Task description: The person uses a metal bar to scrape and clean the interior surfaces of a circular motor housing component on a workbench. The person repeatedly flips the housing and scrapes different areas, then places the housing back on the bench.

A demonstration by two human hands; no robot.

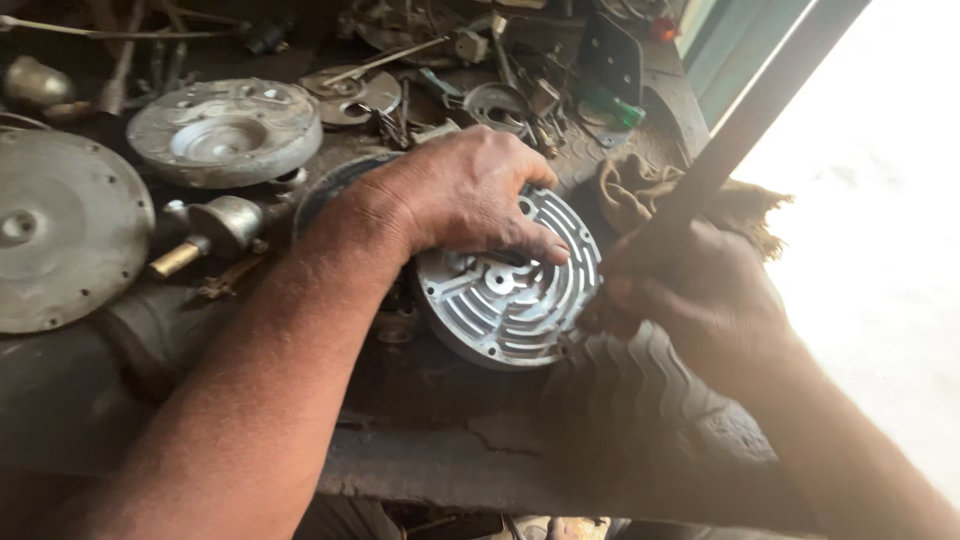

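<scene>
Left hand grip clamped the slotted aluminium plate at the bench edge, right hand clenched a dark bar beside the plate; slip risk, glancing blow could hit fingers.

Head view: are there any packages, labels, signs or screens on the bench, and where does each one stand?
None can be seen. The bench holds only bare metal parts and tools; the left hand rests on a slotted round plate, and the right hand grips a dark bar beside a brown rag.
</scene>
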